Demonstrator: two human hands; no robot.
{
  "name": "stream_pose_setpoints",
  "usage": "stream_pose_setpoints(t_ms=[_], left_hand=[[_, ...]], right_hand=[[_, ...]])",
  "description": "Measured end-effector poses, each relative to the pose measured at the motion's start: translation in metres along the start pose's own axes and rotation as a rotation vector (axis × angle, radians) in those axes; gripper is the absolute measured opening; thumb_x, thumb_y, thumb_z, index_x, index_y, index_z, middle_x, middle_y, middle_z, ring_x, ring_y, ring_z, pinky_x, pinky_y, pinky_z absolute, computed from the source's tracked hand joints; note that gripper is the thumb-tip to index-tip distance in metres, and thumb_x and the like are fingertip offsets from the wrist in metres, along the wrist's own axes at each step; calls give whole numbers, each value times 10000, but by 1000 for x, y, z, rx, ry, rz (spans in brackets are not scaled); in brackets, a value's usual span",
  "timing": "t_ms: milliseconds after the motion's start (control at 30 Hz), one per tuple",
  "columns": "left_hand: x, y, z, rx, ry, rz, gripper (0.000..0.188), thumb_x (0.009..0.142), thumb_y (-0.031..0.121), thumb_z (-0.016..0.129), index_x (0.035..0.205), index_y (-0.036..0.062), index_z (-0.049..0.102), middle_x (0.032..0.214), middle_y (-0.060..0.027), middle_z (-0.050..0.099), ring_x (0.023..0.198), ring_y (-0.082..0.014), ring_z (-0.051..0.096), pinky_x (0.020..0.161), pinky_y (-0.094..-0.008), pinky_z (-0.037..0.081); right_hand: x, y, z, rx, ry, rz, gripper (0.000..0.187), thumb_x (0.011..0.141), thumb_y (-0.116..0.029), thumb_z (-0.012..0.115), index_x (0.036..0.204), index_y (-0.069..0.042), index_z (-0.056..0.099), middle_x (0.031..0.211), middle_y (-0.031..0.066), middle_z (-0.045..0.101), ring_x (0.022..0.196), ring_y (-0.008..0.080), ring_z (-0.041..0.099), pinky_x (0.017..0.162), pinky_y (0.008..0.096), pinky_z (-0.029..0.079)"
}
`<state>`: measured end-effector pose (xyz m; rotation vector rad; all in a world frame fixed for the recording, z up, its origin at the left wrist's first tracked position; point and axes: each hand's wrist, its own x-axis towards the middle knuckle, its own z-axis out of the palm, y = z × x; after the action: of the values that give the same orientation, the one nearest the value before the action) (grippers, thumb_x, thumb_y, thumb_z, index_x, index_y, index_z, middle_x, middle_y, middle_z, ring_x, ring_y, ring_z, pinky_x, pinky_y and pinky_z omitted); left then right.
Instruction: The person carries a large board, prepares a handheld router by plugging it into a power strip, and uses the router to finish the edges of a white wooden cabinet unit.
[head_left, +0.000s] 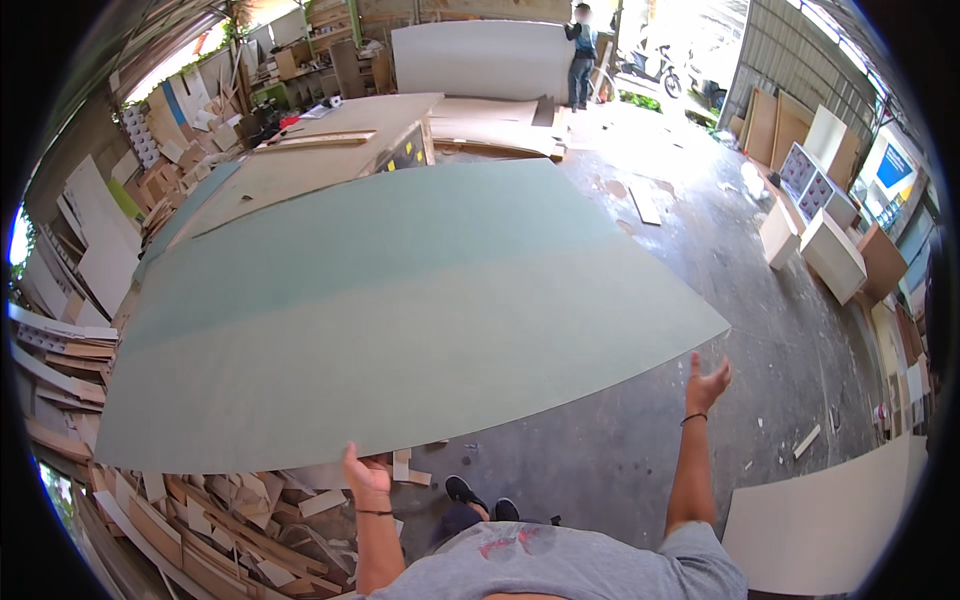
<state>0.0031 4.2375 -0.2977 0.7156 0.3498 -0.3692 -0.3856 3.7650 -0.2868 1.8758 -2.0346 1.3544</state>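
A large, pale green-grey board point(400, 330) stretches across the middle of the view, with a darker green band along its far part. At its near edge my left hand point(368, 478) grips the rim, thumb on the edge and the other fingers partly hidden beneath. My right hand point(708, 384) is raised just off the board's right corner, fingers apart and nothing in them. A small gap shows between that hand and the corner. The board's far left part lies over a worktable point(330, 125).
Wood offcuts point(250, 520) are heaped at the lower left. White box-shaped cabinet parts point(832, 255) stand on the right, and a pale panel point(820, 520) lies at lower right. Beyond the worktable, another person point(582, 60) stands beside a tall white sheet point(480, 60).
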Motion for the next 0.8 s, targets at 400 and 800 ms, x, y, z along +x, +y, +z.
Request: stream_pose_setpoints(t_ms=[400, 800], left_hand=[[51, 68, -110, 88, 315, 34, 354, 937, 292, 437, 1188, 48, 488, 1144, -89, 575, 1024, -263, 569, 819, -414, 490], [176, 204, -236, 152, 368, 37, 369, 874, 484, 565, 838, 120, 508, 795, -28, 616, 771, -195, 608, 695, -335, 501]], right_hand=[[-113, -45, -6, 1254, -380, 857, 370, 929, -136, 491, 1249, 25, 396, 1185, 129, 519, 1034, 235, 557, 810, 365, 507], [-365, -220, -100, 1394, -1001, 1083, 195, 966, -213, 467, 1111, -84, 455, 1023, 91, 596, 832, 227, 637, 674, 394, 555]])
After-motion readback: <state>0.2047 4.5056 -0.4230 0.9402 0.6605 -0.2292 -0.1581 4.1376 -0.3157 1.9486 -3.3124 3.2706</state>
